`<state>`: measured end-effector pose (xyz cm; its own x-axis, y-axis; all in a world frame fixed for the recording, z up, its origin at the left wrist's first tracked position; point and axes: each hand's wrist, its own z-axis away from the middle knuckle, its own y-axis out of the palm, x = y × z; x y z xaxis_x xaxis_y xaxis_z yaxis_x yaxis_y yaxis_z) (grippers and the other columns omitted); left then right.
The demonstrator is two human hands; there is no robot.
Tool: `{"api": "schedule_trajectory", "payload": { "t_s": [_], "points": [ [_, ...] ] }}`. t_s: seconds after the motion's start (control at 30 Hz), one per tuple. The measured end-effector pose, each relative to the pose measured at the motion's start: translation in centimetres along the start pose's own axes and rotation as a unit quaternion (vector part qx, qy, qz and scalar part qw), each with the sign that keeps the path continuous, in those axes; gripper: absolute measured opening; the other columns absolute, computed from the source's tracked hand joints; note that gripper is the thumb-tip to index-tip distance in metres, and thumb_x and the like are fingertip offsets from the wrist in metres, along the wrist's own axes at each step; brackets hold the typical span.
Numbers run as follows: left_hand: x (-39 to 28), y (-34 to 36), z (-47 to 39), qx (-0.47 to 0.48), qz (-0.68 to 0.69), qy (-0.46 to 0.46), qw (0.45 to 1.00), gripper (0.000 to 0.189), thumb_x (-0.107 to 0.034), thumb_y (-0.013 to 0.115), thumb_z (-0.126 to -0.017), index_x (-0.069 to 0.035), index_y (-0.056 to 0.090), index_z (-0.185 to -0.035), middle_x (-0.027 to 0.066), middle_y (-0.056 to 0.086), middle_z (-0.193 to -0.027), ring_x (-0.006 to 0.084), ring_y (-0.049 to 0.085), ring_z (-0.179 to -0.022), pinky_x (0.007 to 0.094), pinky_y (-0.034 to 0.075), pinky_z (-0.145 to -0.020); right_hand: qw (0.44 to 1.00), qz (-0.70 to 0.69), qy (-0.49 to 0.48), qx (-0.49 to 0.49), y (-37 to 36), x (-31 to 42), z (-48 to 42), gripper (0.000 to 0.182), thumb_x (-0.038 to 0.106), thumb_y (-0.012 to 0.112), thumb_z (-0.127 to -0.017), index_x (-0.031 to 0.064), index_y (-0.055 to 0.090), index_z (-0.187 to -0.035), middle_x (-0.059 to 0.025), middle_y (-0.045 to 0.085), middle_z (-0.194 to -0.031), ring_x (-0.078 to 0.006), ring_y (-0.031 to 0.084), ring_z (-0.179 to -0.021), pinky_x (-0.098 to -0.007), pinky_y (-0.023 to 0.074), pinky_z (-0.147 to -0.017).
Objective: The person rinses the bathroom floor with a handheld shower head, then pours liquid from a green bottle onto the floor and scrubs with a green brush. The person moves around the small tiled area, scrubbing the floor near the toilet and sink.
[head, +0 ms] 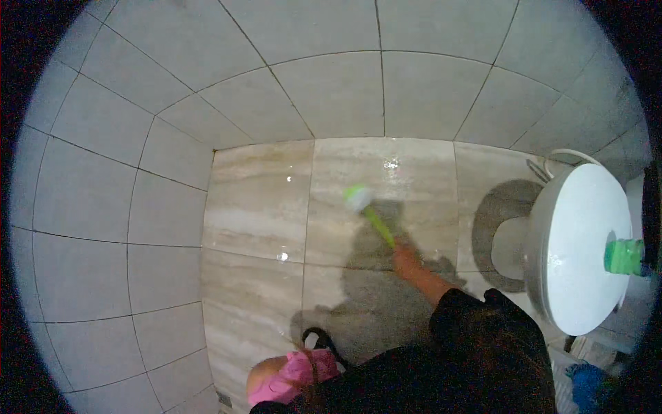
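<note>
My right hand (pixel 407 261) grips the green handle of a scrub brush (pixel 380 226) over the wet tiled floor (pixel 258 207). The brush's head, green with a white part, is blurred and sits ahead and to the left of the hand. I cannot tell whether it touches the tiles. My left hand is out of view. Low in the picture, pink cloth (pixel 310 370) covers part of a bent leg, and a foot in a black-and-white shoe or sandal (pixel 318 339) stands on the floor.
At the right is a white toilet (pixel 589 248) with its lid down and a green bottle-like object (pixel 623 257) on top. A pale hose (pixel 569 151) curves behind it. Something blue (pixel 587 383) lies at lower right. Tiled walls (pixel 331 93) border the floor; a small drain grate (pixel 223 398) is at lower left.
</note>
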<state>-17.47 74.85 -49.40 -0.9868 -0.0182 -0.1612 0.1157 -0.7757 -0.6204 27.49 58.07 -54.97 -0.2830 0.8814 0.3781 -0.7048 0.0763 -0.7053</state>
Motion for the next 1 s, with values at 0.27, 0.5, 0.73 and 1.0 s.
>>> {"api": "schedule_trajectory", "payload": {
  "t_s": [0.27, 0.5, 0.73, 1.0],
  "points": [
    [-5.2, -11.6, -0.1, -0.345, 0.292, 0.093, 0.887, 0.028, -0.023, 0.042, -0.079, -0.001, 0.046, -0.096, 0.0094, 0.049, -0.093, 0.0167, 0.043, -0.091, 0.0278, 0.033, -0.080, 0.934, -0.189, 0.204, -0.225, -2.1, -5.6, -2.7, 0.032, 0.027, 0.035, -0.079, 0.0176, 0.037, -0.109, -0.0185, 0.053, -0.085, -0.0330, 0.050, -0.080, -0.0413, 0.0390, -0.069],
    [-30.2, -11.6, 9.4, -0.102, 0.378, 0.528, 0.753, 0.023, -0.013, 0.044, -0.078, -0.002, 0.044, -0.098, 0.0063, 0.051, -0.084, 0.0139, 0.048, -0.077, 0.0260, 0.036, -0.077, 0.985, 0.126, -0.106, -0.042, 1.1, -5.2, -1.1, 0.029, 0.027, 0.034, -0.078, 0.0021, 0.046, -0.086, -0.0187, 0.054, -0.077, -0.0335, 0.051, -0.075, -0.0414, 0.0400, -0.065],
    [-29.3, -13.4, 3.0, 0.080, 0.681, 0.300, 0.663, 0.018, -0.019, 0.048, -0.075, -0.009, 0.049, -0.090, 0.0004, 0.051, -0.078, 0.0100, 0.048, -0.073, 0.0220, 0.038, -0.067, 0.954, -0.194, 0.070, -0.216, 1.1, -3.7, -4.8, 0.032, 0.028, 0.032, -0.078, 0.0007, 0.045, -0.088, -0.0170, 0.054, -0.081, -0.0326, 0.052, -0.078, -0.0411, 0.0403, -0.066],
    [-28.6, -16.0, -2.4, 0.046, 0.747, 0.245, 0.617, 0.015, -0.022, 0.048, -0.075, -0.015, 0.051, -0.088, -0.0044, 0.051, -0.077, 0.0066, 0.048, -0.070, 0.0218, 0.038, -0.065, 0.951, -0.182, 0.113, -0.222, 1.3, 2.2, -8.3, 0.030, 0.026, 0.036, -0.077, 0.0018, 0.044, -0.093, -0.0171, 0.053, -0.085, -0.0339, 0.051, -0.079, -0.0418, 0.0396, -0.068]
  ]
}}
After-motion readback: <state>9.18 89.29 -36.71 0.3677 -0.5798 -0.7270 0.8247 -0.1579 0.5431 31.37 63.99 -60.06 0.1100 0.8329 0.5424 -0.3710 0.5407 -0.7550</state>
